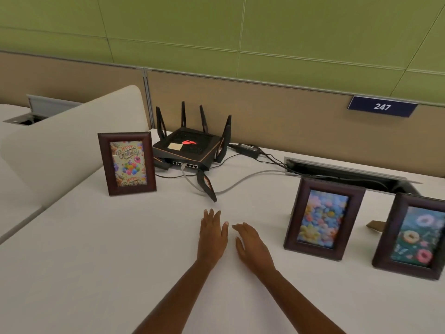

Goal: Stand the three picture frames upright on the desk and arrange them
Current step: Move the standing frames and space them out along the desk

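Observation:
Three dark wooden picture frames stand upright on the white desk (pixel 96 261). The birthday-card frame (pixel 127 163) is at the left, beside the router. A frame with pastel flowers (pixel 323 218) stands at the right, and a frame with flowers on dark green (pixel 415 236) stands next to it at the far right edge of view. My left hand (pixel 212 235) and my right hand (pixel 251 244) lie flat on the desk side by side between the left frame and the two right frames. Both hold nothing and touch no frame.
A black router (pixel 190 148) with several antennas sits behind my hands, with cables and a power brick (pixel 248 148) trailing right to an open cable hatch (pixel 346 173). A cream divider panel (pixel 72 145) rises at the left. A partition with sign 247 (pixel 382 106) backs the desk.

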Available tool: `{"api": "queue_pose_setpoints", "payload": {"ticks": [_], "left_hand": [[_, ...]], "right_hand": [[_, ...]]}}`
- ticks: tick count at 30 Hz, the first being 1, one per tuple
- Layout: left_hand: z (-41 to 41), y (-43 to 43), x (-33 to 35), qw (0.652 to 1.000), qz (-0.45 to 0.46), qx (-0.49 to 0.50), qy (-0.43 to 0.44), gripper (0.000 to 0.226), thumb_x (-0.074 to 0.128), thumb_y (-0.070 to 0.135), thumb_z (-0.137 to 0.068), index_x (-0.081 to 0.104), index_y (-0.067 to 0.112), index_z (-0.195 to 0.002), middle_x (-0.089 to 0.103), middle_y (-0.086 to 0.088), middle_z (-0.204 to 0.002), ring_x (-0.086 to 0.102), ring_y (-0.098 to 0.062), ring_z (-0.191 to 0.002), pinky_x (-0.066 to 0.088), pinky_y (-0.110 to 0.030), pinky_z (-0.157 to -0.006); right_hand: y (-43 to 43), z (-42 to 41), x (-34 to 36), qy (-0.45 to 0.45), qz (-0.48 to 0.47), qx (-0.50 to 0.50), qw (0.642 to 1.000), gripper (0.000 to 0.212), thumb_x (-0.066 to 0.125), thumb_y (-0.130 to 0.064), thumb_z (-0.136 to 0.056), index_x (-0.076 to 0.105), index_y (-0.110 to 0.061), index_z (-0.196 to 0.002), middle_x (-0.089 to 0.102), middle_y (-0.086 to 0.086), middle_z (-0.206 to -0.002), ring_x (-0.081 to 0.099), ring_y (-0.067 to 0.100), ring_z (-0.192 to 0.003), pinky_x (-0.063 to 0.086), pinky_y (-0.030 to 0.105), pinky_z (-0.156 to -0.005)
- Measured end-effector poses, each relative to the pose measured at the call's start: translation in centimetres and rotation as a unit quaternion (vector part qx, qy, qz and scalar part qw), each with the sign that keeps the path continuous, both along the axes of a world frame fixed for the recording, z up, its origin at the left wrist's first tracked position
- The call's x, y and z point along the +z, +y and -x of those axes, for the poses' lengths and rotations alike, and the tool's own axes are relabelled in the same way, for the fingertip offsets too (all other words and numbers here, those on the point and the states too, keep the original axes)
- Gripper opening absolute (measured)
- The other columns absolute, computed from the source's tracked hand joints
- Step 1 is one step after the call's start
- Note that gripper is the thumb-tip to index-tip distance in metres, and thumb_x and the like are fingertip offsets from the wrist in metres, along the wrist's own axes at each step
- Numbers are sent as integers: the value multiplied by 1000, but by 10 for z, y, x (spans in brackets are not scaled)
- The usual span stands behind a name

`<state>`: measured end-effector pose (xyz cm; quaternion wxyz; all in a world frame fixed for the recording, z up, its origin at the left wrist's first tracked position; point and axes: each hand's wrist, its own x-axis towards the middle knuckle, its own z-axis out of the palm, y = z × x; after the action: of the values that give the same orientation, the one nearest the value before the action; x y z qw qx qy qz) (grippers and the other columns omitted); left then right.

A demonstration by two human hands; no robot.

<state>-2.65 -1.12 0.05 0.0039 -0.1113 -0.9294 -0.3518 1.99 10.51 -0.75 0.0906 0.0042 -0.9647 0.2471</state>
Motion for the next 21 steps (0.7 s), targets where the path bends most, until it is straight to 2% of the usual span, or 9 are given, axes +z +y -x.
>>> {"api": "queue_pose_setpoints", "payload": {"ticks": [2,4,6,12,17,21], "left_hand": [[-5,15,2,999,-31,-25,8,47,34,26,-98,27,9,-141,20,-11,-155,7,-22,-146,8,-31,-119],[-9,30,4,997,-59,-46,2,45,35,26,-98,30,11,-140,23,-9,-154,9,-20,-145,11,-31,-118],[-13,45,6,995,-71,-62,-9,44,35,27,-97,30,14,-140,23,-6,-154,11,-18,-145,14,-31,-117],[-25,91,15,991,-83,-93,-40,45,36,31,-96,31,19,-139,24,-3,-154,18,-19,-144,18,-35,-117],[-34,120,24,990,-112,-83,-30,44,34,32,-97,33,18,-139,31,-3,-152,24,-19,-142,23,-34,-115],[-41,135,30,984,-148,-103,-14,43,36,32,-96,36,16,-136,41,-7,-145,38,-20,-133,36,-37,-109]], "right_hand": [[11,-12,5,53,-8,0,999,35,43,-7,-91,49,-11,-125,52,10,-134,43,21,-129,38,29,-104],[23,-22,9,117,-25,2,993,30,55,5,-81,62,-5,-109,66,16,-112,60,29,-111,51,35,-90],[38,-30,14,159,-41,-2,986,31,63,11,-71,66,-4,-98,71,15,-98,66,29,-98,56,36,-79],[85,-45,36,223,-63,-37,972,31,70,13,-64,68,-4,-89,73,12,-89,69,28,-89,56,32,-77],[119,-56,52,277,-93,-58,955,24,71,5,-66,68,-5,-87,73,12,-86,69,27,-82,57,32,-73],[143,-66,58,310,-105,-121,937,22,64,-9,-69,66,-4,-91,70,18,-89,67,33,-83,57,36,-68]]}}
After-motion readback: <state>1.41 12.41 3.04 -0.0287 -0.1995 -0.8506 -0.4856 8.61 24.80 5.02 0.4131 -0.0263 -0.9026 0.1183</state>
